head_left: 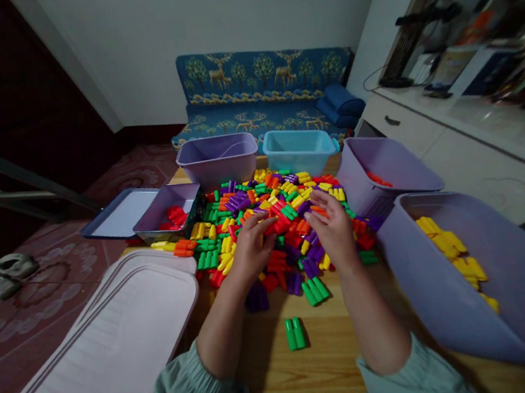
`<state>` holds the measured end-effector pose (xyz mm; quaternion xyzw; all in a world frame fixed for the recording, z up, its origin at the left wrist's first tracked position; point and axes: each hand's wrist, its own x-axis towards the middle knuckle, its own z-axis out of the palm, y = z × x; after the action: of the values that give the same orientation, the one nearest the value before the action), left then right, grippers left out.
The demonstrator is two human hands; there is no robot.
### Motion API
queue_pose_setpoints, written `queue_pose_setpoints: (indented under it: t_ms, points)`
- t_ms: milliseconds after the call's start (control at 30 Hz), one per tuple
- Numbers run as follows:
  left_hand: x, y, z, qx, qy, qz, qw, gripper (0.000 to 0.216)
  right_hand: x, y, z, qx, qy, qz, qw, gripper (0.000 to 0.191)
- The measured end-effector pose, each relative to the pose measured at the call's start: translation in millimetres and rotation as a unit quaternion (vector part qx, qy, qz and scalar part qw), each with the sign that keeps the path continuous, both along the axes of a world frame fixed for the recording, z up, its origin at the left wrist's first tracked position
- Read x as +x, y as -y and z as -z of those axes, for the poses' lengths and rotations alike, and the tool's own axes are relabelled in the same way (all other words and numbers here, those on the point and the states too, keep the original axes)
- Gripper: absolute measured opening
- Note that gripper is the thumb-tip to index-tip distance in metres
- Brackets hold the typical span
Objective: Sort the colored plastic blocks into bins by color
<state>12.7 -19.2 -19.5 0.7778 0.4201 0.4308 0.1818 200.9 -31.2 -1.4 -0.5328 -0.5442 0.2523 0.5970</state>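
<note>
A: What lies beneath the two hands?
B: A heap of tube-shaped plastic building blocks (239, 202) in red, yellow, green, purple and orange, spread over a wooden table (275, 380).

A: What is the state of the left hand (252, 249)?
B: It is curved over the heap, thumb apart from the fingers. The fingertips are at a red block (270, 226); whether they grip it cannot be told.

A: And the right hand (333, 226)?
B: It faces the left across a gap, thumb and fingers apart. An orange block (319, 210) shows beside the fingers; whether it is held cannot be told.

A: Which blocks lie nearest the person?
B: A green two-tube block (295, 334), alone on bare wood, and a green three-tube block (315, 291) at the heap's near edge.

A: How are the containers arranged?
B: Behind the heap, a purple bin (217, 164) beside a light blue bin (299, 160). At right, a lilac bin (356, 178) containing red pieces (378, 179); nearer, another lilac bin (426, 285) containing yellow blocks (470, 270). At left, an open box (163, 205) containing red blocks (174, 217); nearer, overlapping pale lids (120, 360).
</note>
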Motion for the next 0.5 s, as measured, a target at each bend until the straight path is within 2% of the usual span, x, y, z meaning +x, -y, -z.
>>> queue_pose_setpoints:
  t_ms: [67,167,300,400,500]
  points:
    - [-0.9,1.1,4.3,-0.005,-0.005,0.012,1.0,0.025,12.2,2.0,-3.3,-0.024,0.034,0.02,0.999,0.037]
    - [-0.2,0.4,8.6,-0.005,-0.023,0.014,1.0,0.026,21.6,3.7,-5.6,-0.058,0.159,0.026,0.985,0.026]
    - [2.0,2.5,12.9,-0.009,-0.099,0.012,0.995,0.048,13.6,6.8,2.8,-0.061,0.33,-0.015,0.942,0.039]
    - [4.3,5.2,16.0,-0.011,-0.153,0.008,0.988,0.06,-1.7,9.8,11.7,-0.067,0.393,-0.023,0.917,0.049]
    - [6.7,5.0,19.2,-0.005,-0.162,0.0,0.987,0.059,-16.3,12.0,17.0,-0.055,0.417,-0.013,0.907,0.046]
